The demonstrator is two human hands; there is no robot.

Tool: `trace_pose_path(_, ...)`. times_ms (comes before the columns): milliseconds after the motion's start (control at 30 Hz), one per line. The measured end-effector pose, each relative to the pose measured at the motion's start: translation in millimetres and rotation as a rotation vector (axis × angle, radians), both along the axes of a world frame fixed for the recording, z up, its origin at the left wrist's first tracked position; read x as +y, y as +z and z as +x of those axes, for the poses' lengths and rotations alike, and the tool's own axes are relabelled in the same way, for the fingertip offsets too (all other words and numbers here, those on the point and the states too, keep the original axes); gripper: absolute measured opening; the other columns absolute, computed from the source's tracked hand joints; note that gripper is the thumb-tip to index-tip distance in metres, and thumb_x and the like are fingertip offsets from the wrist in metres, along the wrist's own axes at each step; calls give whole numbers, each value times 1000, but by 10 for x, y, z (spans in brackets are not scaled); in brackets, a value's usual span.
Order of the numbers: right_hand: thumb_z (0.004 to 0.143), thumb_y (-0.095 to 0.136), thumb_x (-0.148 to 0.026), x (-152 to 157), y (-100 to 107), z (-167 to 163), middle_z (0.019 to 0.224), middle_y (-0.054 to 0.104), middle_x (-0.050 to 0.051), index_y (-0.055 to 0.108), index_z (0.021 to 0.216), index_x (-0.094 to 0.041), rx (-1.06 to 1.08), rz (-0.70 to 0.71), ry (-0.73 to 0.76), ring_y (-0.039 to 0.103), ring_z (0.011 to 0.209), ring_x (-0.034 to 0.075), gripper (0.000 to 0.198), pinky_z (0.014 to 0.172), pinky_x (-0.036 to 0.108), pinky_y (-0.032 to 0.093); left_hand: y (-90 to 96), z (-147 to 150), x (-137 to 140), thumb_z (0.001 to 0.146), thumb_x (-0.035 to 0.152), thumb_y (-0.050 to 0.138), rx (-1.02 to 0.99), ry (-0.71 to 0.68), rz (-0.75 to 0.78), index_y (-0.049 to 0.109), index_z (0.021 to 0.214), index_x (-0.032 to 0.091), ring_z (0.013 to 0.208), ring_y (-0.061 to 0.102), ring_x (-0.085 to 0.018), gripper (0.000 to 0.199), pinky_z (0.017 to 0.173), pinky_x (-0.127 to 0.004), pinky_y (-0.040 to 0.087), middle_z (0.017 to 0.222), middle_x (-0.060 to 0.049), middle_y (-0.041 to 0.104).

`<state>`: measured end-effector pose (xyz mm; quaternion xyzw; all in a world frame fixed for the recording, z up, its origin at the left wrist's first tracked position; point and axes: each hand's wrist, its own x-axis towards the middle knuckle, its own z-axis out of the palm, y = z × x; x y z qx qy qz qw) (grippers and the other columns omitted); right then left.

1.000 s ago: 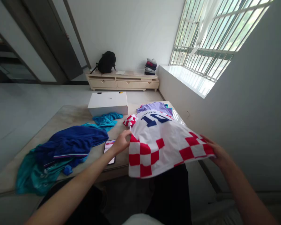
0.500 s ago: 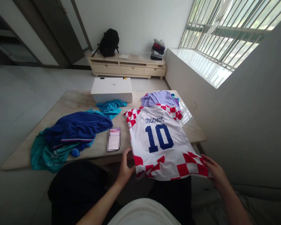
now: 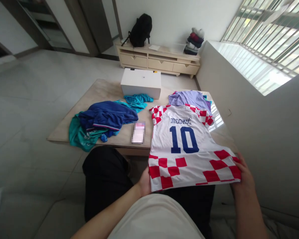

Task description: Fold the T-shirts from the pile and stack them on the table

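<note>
A white football jersey (image 3: 184, 139) with red checks, the name MODRIĆ and a blue 10 lies back side up. Its upper part rests on the table (image 3: 99, 89), while the hem stretches off the near edge over my lap. My left hand (image 3: 145, 181) grips the lower left side of the hem, its fingers partly hidden by the cloth. At the lower right corner, my right hand (image 3: 245, 174) holds the hem, with fingers over the fabric. Left of the jersey lies a phone (image 3: 138, 133), its screen blurred out.
Blue and teal shirts (image 3: 107, 116) lie crumpled on the table's left side. Behind the jersey are lilac clothes (image 3: 186, 98). A white box (image 3: 141, 83) stands at the back. Beyond it, a low cabinet (image 3: 161, 63) carries a black backpack (image 3: 141, 30) and folded clothes (image 3: 194, 41).
The jersey's hem has been drawn nearer my body and spread flatter. My left hand has closed on its left side. The camera view has shifted, so the room appears farther right.
</note>
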<state>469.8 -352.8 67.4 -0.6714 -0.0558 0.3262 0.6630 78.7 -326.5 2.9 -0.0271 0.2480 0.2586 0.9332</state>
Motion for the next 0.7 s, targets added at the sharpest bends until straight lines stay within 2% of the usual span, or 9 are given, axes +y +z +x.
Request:
trace_pose_path(100,62,84,-22,389,463,-560,118,75,6,53,153,-31,-210,130,278,73,81,18,96,70,29,63,43,-87,-24,88,75,55,-17,36,75,56,147,16,136,57,-41,83,113,-60,46,143,-19,63)
trace_pose_path(167,74,77,-23,566,627,-1067,126,73,7,49,156,-32,-379,139,635,74,93,22,86,80,34,63,27,-130,-31,90,69,59,16,27,128,58,144,14,135,58,-40,77,113,-57,46,143,-19,63)
trace_pose_path(233,82,65,-16,618,603,-1608,135,69,6,50,155,-32,-610,85,1044,71,107,24,77,94,39,59,-6,-154,-42,90,53,68,124,29,175,64,136,11,128,64,-39,62,110,-53,50,135,-21,68)
trace_pose_path(300,81,56,-7,547,421,-2093,139,67,6,50,155,-34,-811,-9,1392,69,116,27,79,102,42,54,-43,-165,-58,85,35,75,273,53,206,70,126,10,112,72,-37,48,99,-49,56,122,-20,74)
trace_pose_path(367,80,52,-4,401,178,-2444,141,65,10,49,157,-31,-923,-89,1590,68,117,29,82,102,42,53,-74,-175,-77,80,23,78,396,98,225,73,115,10,96,76,-33,38,86,-41,60,108,-18,78)
trace_pose_path(433,82,52,-6,246,-17,-2624,142,63,15,42,161,-27,-946,-127,1637,69,114,31,83,98,42,54,-94,-188,-96,77,16,77,455,128,218,75,106,11,86,76,-29,30,78,-35,59,99,-15,79)
trace_pose_path(500,84,55,-11,123,-112,-2656,141,63,16,32,165,-25,-894,-104,1594,68,114,30,85,97,41,53,-100,-201,-109,76,13,74,469,136,190,75,100,11,83,76,-27,25,76,-33,59,95,-14,79)
trace_pose_path(567,84,58,-13,39,-123,-2598,135,67,13,25,167,-27,-797,-55,1542,68,109,27,91,95,39,53,-94,-205,-109,78,14,71,462,125,147,76,99,11,84,76,-27,21,79,-34,59,96,-14,79)
trace_pose_path(700,81,55,-9,-69,-96,-2461,123,72,7,23,167,-30,-644,-55,1458,63,77,14,95,81,29,54,-50,-168,-62,90,28,64,396,71,87,75,108,12,94,76,-29,27,87,-39,59,107,-15,79)
